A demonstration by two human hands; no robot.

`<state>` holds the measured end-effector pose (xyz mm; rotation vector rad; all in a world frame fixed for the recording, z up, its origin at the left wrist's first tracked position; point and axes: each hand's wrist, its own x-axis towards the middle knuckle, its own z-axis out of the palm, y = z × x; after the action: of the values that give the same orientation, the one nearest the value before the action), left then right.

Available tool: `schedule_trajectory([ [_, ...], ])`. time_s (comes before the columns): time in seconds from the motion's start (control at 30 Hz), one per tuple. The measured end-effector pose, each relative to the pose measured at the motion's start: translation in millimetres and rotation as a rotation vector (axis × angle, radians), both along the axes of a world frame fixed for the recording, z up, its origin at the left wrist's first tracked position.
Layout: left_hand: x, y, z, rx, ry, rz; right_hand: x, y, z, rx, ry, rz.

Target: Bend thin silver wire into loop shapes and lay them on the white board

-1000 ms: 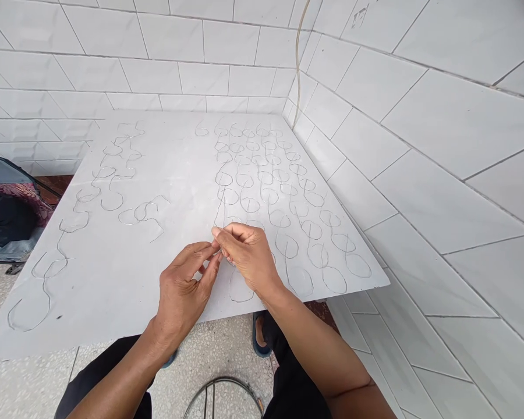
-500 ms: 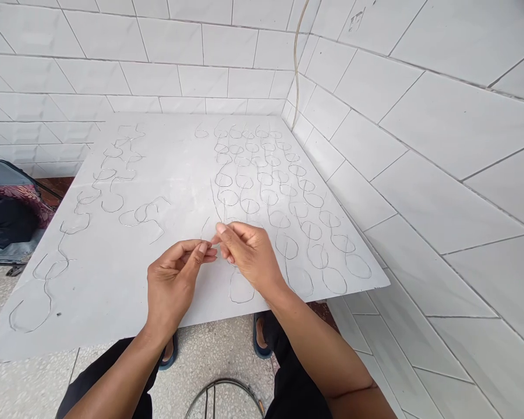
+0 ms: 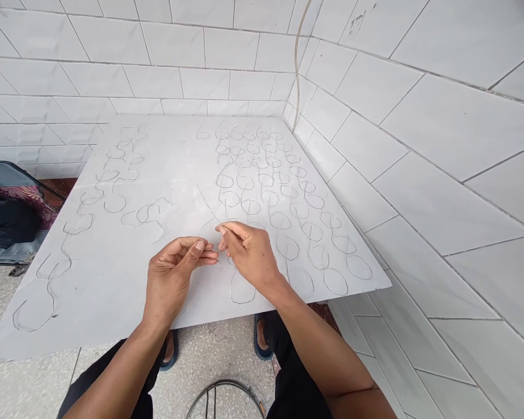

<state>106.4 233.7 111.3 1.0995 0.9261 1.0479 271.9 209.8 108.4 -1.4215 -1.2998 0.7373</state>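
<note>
Over the near part of the white board (image 3: 187, 169), both my hands pinch a thin piece of wire (image 3: 208, 202). My left hand (image 3: 174, 276) is closed, thumb against index finger, with a curved bit of the wire rising above its fingertips. My right hand (image 3: 251, 256) is closed on the wire close beside it, and a straight end sticks up and to the left from those fingers. The stretch between the fingertips is mostly hidden. Beyond and right of my right hand lie several looped wires (image 3: 287, 247) in rows.
Curved, S-like wires (image 3: 60, 269) lie along the board's left side, and a tangled bunch of wires (image 3: 146, 214) lies left of centre. White tiled walls (image 3: 441, 134) border the board behind and right. A folding chair (image 3: 9, 215) stands left; a round metal stool frame (image 3: 225, 384) is below.
The wire's straight end has swung to the left, from nearly upright to a slant. My right fingers have turned slightly, and my left hand stays almost in place.
</note>
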Motion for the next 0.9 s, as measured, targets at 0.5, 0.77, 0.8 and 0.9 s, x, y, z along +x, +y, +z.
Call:
schedule_trajectory([
  [0.5,-10.1,11.3,-3.3,-0.023,0.022,-0.161,1.6,-5.0,4.4,-0.062,0.025,0.044],
  [0.77,-11.4,16.1,-0.8,-0.142,-0.134,-0.178,-0.5,-10.0,15.1,-0.023,0.113,0.11],
  [0.8,-11.7,16.8,0.0,-0.206,-0.192,-0.206,-0.2,-11.0,17.5,0.002,0.15,0.109],
  [0.9,-11.4,16.9,1.5,-0.401,-0.34,-0.296,2.5,-12.2,21.6,0.052,0.215,0.05],
])
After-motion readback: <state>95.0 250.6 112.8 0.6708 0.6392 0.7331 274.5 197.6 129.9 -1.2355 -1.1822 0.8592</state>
